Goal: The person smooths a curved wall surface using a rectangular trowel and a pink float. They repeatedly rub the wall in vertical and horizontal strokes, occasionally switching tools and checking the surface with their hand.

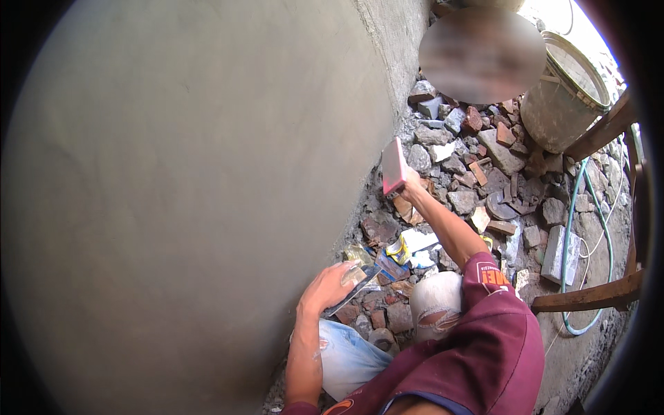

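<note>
My left hand (324,285) is closed on the light handle of a flat, dark-bladed plastering trowel (365,285), held low beside the wall. Further forward, my right hand (412,185) grips a float (394,164) with a pinkish-red edge and a greyish face. The float is tilted up near the foot of the grey plastered wall (194,180); whether it touches the wall I cannot tell. My right fingers are mostly hidden behind the float.
Rubble (462,201) of broken bricks and stones lies along the wall. A dirty bucket (564,104) stands at the far right. Below it are a green hose (571,228), a grey block (559,254) and a wooden bar (588,293). Torn wrappers (408,243) lie between my hands.
</note>
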A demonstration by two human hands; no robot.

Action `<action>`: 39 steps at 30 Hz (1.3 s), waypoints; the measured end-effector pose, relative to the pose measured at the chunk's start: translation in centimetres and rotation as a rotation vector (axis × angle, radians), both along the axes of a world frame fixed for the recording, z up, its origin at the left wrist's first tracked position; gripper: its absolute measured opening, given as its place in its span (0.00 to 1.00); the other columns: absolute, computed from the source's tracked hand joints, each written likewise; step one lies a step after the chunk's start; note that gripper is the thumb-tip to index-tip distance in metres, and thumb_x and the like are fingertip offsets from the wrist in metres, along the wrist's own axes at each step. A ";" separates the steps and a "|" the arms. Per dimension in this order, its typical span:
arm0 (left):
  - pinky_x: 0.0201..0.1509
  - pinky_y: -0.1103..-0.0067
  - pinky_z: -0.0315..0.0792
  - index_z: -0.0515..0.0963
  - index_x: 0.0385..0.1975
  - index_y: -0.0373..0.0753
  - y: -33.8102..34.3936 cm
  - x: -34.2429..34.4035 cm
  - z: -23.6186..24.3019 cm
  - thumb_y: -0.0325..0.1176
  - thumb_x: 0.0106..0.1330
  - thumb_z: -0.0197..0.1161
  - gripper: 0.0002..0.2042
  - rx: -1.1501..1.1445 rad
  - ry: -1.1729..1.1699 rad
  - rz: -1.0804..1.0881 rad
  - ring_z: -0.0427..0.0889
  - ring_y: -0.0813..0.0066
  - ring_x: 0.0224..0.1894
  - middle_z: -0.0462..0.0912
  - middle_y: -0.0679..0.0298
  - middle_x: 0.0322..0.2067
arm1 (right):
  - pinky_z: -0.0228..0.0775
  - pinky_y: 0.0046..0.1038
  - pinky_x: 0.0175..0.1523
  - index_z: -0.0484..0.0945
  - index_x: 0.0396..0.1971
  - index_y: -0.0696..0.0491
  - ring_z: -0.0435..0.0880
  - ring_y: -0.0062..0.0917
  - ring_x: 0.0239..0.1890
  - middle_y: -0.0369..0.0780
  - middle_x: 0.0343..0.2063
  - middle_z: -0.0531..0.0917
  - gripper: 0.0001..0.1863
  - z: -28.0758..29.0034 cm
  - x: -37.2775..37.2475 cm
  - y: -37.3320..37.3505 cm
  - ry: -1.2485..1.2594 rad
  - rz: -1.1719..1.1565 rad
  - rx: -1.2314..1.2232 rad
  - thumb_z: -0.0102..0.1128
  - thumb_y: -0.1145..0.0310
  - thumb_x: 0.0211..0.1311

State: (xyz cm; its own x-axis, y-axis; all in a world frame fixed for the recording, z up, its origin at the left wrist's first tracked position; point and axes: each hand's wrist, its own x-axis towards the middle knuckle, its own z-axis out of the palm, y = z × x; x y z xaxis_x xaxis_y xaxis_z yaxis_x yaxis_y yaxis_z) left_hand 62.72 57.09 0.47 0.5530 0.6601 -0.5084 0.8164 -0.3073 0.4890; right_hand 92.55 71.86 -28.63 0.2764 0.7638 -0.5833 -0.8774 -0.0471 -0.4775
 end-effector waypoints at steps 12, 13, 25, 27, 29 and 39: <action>0.65 0.65 0.70 0.72 0.66 0.45 0.5 -0.8 -1.8 0.36 0.65 0.60 0.27 -0.016 -0.030 -0.048 0.77 0.47 0.60 0.78 0.47 0.58 | 0.76 0.28 0.54 0.71 0.63 0.60 0.82 0.25 0.50 0.44 0.52 0.82 0.28 31.0 2.7 -0.3 -0.955 -0.098 0.663 0.60 0.58 0.71; 0.66 0.65 0.70 0.72 0.66 0.45 0.6 -0.5 -1.8 0.36 0.65 0.60 0.27 -0.029 -0.015 -0.048 0.77 0.47 0.60 0.78 0.47 0.59 | 0.74 0.32 0.57 0.71 0.64 0.60 0.83 0.29 0.52 0.48 0.52 0.82 0.30 35.0 2.5 -0.2 -1.232 -0.164 0.557 0.62 0.57 0.69; 0.65 0.66 0.70 0.73 0.65 0.43 1.1 0.2 -2.5 0.40 0.65 0.64 0.27 -0.031 -0.013 -0.035 0.78 0.49 0.60 0.79 0.48 0.58 | 0.75 0.41 0.53 0.72 0.60 0.54 0.84 0.46 0.48 0.50 0.46 0.84 0.32 49.2 1.9 8.9 -1.477 -0.713 0.583 0.68 0.52 0.62; 0.65 0.66 0.70 0.73 0.65 0.44 1.3 0.1 -2.9 0.40 0.65 0.64 0.27 -0.030 -0.048 -0.053 0.78 0.49 0.61 0.79 0.48 0.59 | 0.76 0.42 0.52 0.72 0.60 0.54 0.84 0.48 0.46 0.50 0.45 0.85 0.32 49.2 2.1 9.0 -1.488 -0.697 0.631 0.67 0.52 0.62; 0.65 0.66 0.70 0.72 0.66 0.44 1.3 0.1 -2.6 0.38 0.65 0.62 0.27 -0.039 -0.034 -0.050 0.78 0.48 0.60 0.79 0.46 0.59 | 0.76 0.42 0.51 0.72 0.60 0.55 0.85 0.49 0.45 0.51 0.45 0.85 0.32 47.9 1.2 8.0 -1.487 -0.616 0.656 0.67 0.53 0.61; 0.66 0.66 0.69 0.72 0.67 0.46 1.3 0.7 -2.1 0.42 0.65 0.63 0.28 -0.046 0.000 -0.041 0.78 0.50 0.62 0.78 0.49 0.60 | 0.78 0.39 0.52 0.74 0.60 0.57 0.87 0.42 0.48 0.53 0.45 0.86 0.34 50.7 3.8 9.1 -1.329 -0.590 0.687 0.69 0.51 0.60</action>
State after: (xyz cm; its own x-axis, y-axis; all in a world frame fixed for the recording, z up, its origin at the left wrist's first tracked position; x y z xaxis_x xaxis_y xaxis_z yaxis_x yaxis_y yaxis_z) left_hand 63.39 58.40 -1.60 0.5795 0.6127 -0.5373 0.8032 -0.3181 0.5036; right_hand 96.35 80.97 22.12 0.6192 0.3752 0.6898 0.3387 0.6649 -0.6657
